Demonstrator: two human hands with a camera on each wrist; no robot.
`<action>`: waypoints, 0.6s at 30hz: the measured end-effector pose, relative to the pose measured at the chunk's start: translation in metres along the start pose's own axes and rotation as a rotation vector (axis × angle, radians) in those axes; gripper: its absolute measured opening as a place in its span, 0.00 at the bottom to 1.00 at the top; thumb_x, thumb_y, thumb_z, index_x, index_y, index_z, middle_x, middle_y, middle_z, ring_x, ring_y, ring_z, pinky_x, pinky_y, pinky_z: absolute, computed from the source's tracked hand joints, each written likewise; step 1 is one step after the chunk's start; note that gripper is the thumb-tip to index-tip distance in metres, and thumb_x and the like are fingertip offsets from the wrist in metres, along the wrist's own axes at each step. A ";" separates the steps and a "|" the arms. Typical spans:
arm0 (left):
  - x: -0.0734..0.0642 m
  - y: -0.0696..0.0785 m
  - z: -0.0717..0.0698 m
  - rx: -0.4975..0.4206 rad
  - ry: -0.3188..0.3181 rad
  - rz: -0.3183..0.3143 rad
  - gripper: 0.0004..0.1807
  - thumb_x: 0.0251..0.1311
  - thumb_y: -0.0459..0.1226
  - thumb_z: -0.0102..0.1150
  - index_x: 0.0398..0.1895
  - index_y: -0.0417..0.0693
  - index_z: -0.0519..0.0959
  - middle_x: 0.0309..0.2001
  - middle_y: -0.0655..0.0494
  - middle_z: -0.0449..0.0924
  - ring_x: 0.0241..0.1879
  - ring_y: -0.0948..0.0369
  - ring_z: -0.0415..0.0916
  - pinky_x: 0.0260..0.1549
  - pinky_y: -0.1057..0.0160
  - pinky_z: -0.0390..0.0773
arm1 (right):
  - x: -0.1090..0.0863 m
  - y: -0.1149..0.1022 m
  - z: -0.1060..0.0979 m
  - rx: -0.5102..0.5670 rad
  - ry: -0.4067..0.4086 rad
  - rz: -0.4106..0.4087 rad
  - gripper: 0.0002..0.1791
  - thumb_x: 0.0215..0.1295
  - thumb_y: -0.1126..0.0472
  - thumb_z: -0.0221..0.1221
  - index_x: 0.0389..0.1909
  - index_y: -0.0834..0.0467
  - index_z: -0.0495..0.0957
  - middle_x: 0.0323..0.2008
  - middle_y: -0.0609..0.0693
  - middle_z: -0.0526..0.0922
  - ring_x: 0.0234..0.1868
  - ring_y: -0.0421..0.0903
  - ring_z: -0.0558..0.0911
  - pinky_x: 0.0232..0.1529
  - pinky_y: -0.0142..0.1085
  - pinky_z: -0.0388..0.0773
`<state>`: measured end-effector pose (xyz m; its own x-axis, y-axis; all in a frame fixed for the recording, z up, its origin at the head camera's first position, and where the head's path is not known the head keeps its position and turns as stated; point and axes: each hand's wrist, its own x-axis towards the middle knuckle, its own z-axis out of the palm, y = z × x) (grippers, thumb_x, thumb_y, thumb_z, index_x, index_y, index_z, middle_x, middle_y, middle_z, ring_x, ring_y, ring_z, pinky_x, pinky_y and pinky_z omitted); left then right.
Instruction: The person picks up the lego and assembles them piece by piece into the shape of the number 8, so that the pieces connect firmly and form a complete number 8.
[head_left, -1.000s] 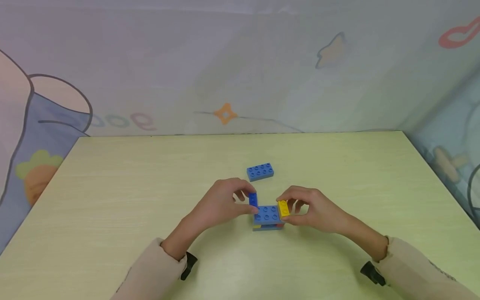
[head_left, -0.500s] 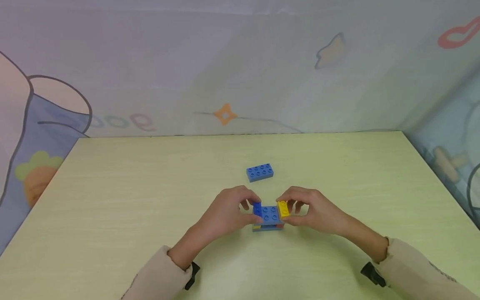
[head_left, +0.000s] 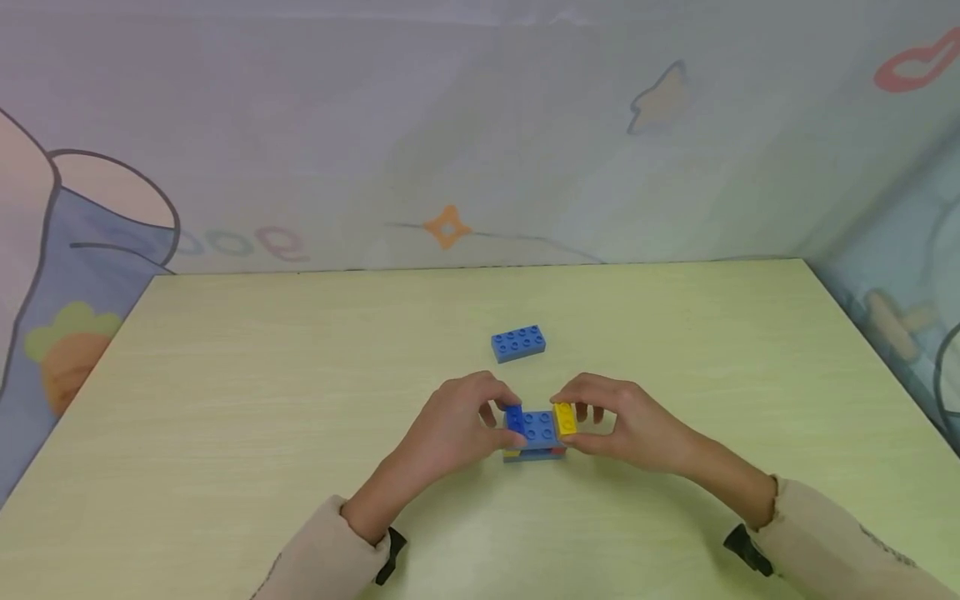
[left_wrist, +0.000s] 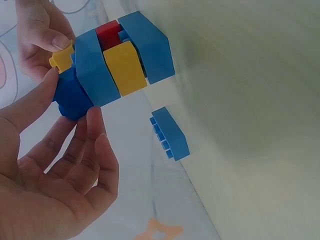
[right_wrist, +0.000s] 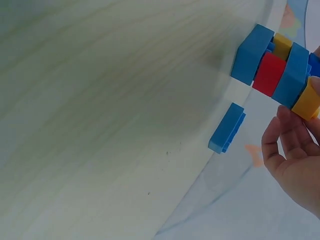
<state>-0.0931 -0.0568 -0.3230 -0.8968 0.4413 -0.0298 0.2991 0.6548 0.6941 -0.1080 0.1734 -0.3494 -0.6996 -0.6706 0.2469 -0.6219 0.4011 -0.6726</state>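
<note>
My left hand [head_left: 459,425] pinches a small dark blue brick [head_left: 513,418] between thumb and forefinger, at the left end of a brick stack's top. At the right end, my right hand [head_left: 626,421] pinches a yellow brick [head_left: 566,418]. Both sit on the stack's upper light blue brick [head_left: 538,429]. Under that, the left wrist view shows a lower yellow brick [left_wrist: 126,69] and part of a red brick [left_wrist: 108,34]; the right wrist view shows the red brick [right_wrist: 270,73] fully. A light blue base brick [left_wrist: 150,47] lies at the bottom.
A loose light blue brick [head_left: 518,343] with studs up lies on the table [head_left: 300,375] just beyond the stack. A printed cloth [head_left: 480,125] hangs behind the table's far edge. A dark cable [head_left: 943,375] shows at the far right.
My left hand has moved right and down, bringing the dark blue brick from over the stack's left edge onto its top. My right hand has stayed on the yellow brick.
</note>
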 end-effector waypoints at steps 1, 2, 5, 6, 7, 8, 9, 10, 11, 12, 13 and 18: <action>0.000 0.000 0.000 0.002 0.004 0.001 0.17 0.44 0.39 0.71 0.39 0.44 0.81 0.33 0.59 0.76 0.27 0.65 0.70 0.22 0.69 0.70 | 0.000 0.000 -0.001 0.000 -0.010 0.008 0.18 0.51 0.64 0.66 0.44 0.64 0.76 0.38 0.47 0.77 0.32 0.44 0.74 0.30 0.34 0.75; 0.000 0.000 0.001 0.002 0.006 0.002 0.17 0.44 0.38 0.71 0.39 0.44 0.81 0.33 0.59 0.76 0.26 0.65 0.70 0.22 0.69 0.70 | 0.001 0.000 -0.002 0.000 -0.022 0.018 0.19 0.51 0.63 0.66 0.44 0.63 0.76 0.38 0.47 0.77 0.33 0.44 0.74 0.30 0.34 0.75; -0.001 0.000 0.001 0.005 0.014 0.001 0.17 0.44 0.38 0.71 0.38 0.44 0.81 0.33 0.59 0.76 0.25 0.66 0.70 0.21 0.69 0.69 | 0.003 0.002 -0.006 0.040 -0.062 0.041 0.19 0.53 0.61 0.66 0.45 0.63 0.76 0.38 0.47 0.78 0.34 0.46 0.75 0.33 0.34 0.75; -0.001 0.000 0.001 0.006 0.016 -0.001 0.17 0.44 0.38 0.71 0.38 0.44 0.81 0.33 0.59 0.76 0.25 0.66 0.70 0.21 0.69 0.69 | 0.003 0.004 -0.008 0.072 -0.074 0.050 0.18 0.54 0.61 0.65 0.45 0.63 0.76 0.39 0.48 0.78 0.35 0.46 0.75 0.33 0.34 0.75; -0.001 0.000 0.001 0.008 0.018 -0.004 0.17 0.44 0.39 0.71 0.38 0.44 0.81 0.33 0.59 0.76 0.25 0.66 0.70 0.21 0.69 0.69 | 0.004 0.006 -0.009 0.108 -0.085 0.064 0.16 0.56 0.62 0.63 0.45 0.64 0.77 0.39 0.48 0.79 0.35 0.46 0.75 0.34 0.34 0.75; -0.001 0.000 0.001 0.010 0.018 -0.007 0.17 0.44 0.39 0.71 0.38 0.44 0.81 0.33 0.59 0.76 0.25 0.66 0.69 0.21 0.69 0.69 | 0.005 0.008 -0.011 0.147 -0.093 0.081 0.15 0.58 0.63 0.61 0.45 0.64 0.77 0.39 0.49 0.79 0.36 0.46 0.75 0.34 0.34 0.76; -0.001 0.000 0.001 0.013 0.017 -0.011 0.17 0.44 0.39 0.71 0.39 0.44 0.81 0.33 0.59 0.76 0.25 0.66 0.69 0.21 0.69 0.69 | 0.006 0.011 -0.013 0.183 -0.098 0.108 0.14 0.59 0.63 0.60 0.45 0.65 0.77 0.39 0.50 0.80 0.36 0.47 0.75 0.35 0.35 0.76; -0.001 0.000 0.002 0.013 0.017 -0.014 0.17 0.44 0.39 0.71 0.39 0.44 0.81 0.33 0.59 0.76 0.25 0.65 0.69 0.21 0.69 0.69 | 0.007 0.015 -0.014 0.211 -0.098 0.140 0.14 0.61 0.63 0.58 0.46 0.65 0.77 0.39 0.51 0.80 0.37 0.47 0.76 0.35 0.34 0.76; -0.001 0.000 0.002 0.015 0.016 -0.015 0.17 0.44 0.39 0.71 0.39 0.44 0.81 0.33 0.58 0.76 0.25 0.65 0.69 0.21 0.69 0.69 | 0.008 0.019 -0.015 0.224 -0.092 0.170 0.13 0.62 0.63 0.56 0.46 0.66 0.76 0.40 0.52 0.80 0.37 0.47 0.76 0.35 0.34 0.76; -0.001 0.000 0.002 0.016 0.014 -0.021 0.17 0.44 0.40 0.71 0.39 0.45 0.81 0.33 0.58 0.76 0.25 0.65 0.69 0.21 0.69 0.69 | 0.010 0.023 -0.016 0.223 -0.087 0.207 0.13 0.63 0.63 0.55 0.46 0.66 0.76 0.40 0.53 0.80 0.37 0.47 0.76 0.34 0.34 0.76; -0.001 0.000 0.002 0.016 0.012 -0.024 0.17 0.44 0.40 0.71 0.40 0.45 0.81 0.33 0.58 0.76 0.24 0.65 0.69 0.21 0.69 0.69 | 0.011 0.027 -0.017 0.213 -0.082 0.240 0.14 0.64 0.63 0.55 0.47 0.66 0.76 0.40 0.54 0.80 0.37 0.47 0.76 0.34 0.34 0.76; 0.000 -0.001 0.001 0.013 0.008 -0.026 0.17 0.45 0.40 0.70 0.40 0.46 0.81 0.34 0.58 0.76 0.24 0.65 0.69 0.22 0.68 0.69 | 0.022 0.047 -0.018 0.085 -0.075 0.317 0.19 0.62 0.63 0.57 0.53 0.64 0.73 0.45 0.57 0.78 0.39 0.48 0.77 0.38 0.37 0.75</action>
<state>-0.0924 -0.0565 -0.3246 -0.9067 0.4197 -0.0419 0.2803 0.6738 0.6837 -0.1588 0.1887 -0.3626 -0.8236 -0.5662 -0.0336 -0.3439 0.5456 -0.7642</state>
